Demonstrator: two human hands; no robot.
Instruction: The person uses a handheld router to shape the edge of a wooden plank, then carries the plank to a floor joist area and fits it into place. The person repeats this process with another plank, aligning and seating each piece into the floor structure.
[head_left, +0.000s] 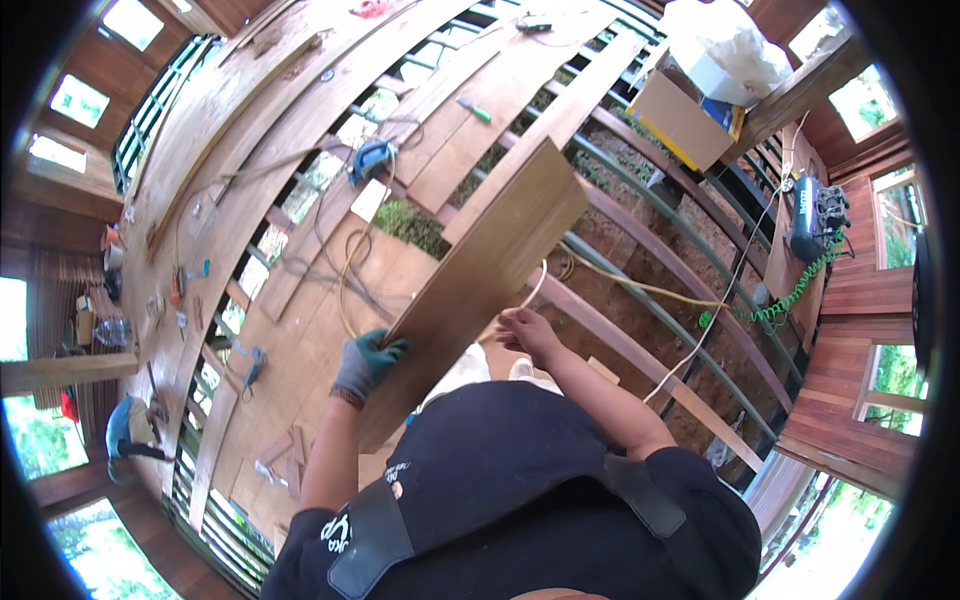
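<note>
Two hands clamp the plank (480,285) (long axis tilting up-right): gloved left hand (362,362), bare right hand (527,333).

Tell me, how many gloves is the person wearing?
1. The grey and green glove is on the left hand, gripping the left edge of the wooden board. The right hand is bare, holding the board's right edge.
</note>
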